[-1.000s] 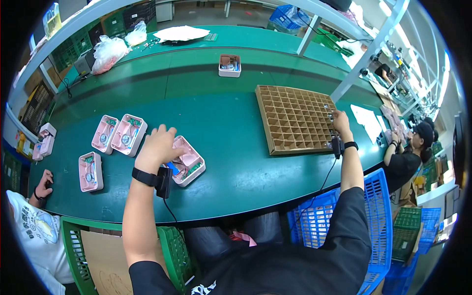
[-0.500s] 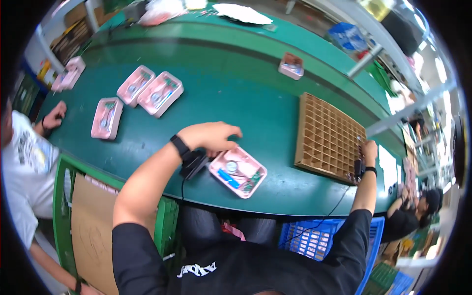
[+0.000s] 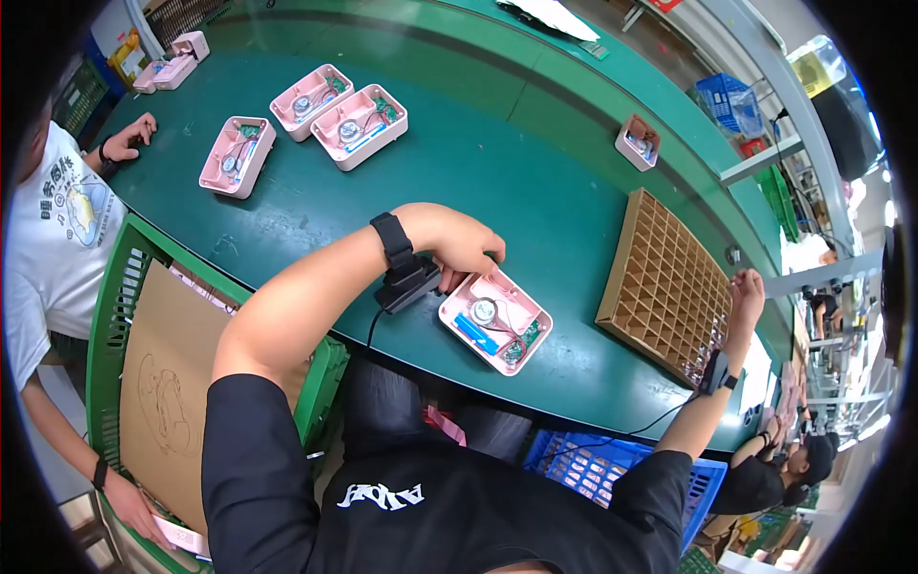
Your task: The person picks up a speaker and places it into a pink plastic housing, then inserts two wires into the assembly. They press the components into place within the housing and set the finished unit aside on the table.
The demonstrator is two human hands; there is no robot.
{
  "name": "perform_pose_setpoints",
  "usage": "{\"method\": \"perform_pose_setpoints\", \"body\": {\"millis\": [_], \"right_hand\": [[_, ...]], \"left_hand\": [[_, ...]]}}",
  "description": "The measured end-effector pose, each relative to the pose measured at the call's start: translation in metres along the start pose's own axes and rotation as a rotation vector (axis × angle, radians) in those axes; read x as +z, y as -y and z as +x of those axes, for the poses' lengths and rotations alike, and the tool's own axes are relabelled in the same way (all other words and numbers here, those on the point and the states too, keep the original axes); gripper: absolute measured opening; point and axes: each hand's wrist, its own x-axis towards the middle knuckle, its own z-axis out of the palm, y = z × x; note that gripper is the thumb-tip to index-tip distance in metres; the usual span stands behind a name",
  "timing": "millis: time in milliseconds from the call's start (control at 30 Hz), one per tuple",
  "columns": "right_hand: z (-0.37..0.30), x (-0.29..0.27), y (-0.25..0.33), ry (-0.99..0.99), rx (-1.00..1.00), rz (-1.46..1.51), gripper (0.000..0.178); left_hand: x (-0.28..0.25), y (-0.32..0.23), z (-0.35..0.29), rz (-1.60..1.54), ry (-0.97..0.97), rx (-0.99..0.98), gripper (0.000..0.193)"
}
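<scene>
In front of me lies an open pink plastic case (image 3: 524, 287) with a round silver speaker (image 3: 485, 311), a blue battery (image 3: 476, 334), a green circuit board (image 3: 523, 344) and thin wires inside. My left hand (image 3: 461, 244) grips its far left corner, fingers curled at the rim. Off to the right is a cardboard divider tray (image 3: 660, 273), with small shiny parts (image 3: 703, 359) in its near right cells. My right hand (image 3: 748, 295) is raised over the tray's right edge, fingertips pinched together; whatever is between them is too small to make out.
Several similar pink cases (image 3: 361, 129) sit at the back left, and another (image 3: 639, 143) at the back right. A co-worker's hand (image 3: 129, 139) rests on the table at left. Green crate (image 3: 115, 383) and blue basket (image 3: 703, 493) stand by the near edge.
My right hand has lifted away from the tray's right-hand cells, its fingers now pinched. My left hand stays at the case's corner. The whole view has shifted and tilted.
</scene>
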Motion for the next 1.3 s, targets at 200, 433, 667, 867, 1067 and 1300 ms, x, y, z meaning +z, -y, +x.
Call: {"method": "perform_pose_setpoints", "body": {"millis": [200,433,667,867,1067,1300], "right_hand": [[-0.071,0.189,0.154,0.533,-0.001,0.407,0.016],[-0.181,0.321,0.152,0.770,0.294,0.558,0.016],[-0.221,0.346,0.152,0.734,0.235,0.811,0.017],[-0.231,0.331,0.118,0.589,0.244,1.059,0.015],[-0.250,0.326,0.081,0.319,0.233,0.981,0.031],[-0.259,0.329,0.083,0.440,-0.065,0.429,0.053]], "left_hand": [[-0.002,0.002,0.016,0.459,-0.574,0.528,0.064],[0.011,-0.044,-0.011,0.304,-0.620,0.821,0.071],[0.009,-0.037,-0.008,0.131,-0.622,0.854,0.049],[0.012,-0.041,-0.002,0.189,-0.635,0.977,0.029],[0.014,-0.042,-0.005,0.180,-0.600,0.886,0.026],[0.024,-0.042,-0.002,-0.184,-0.391,0.794,0.025]]}}
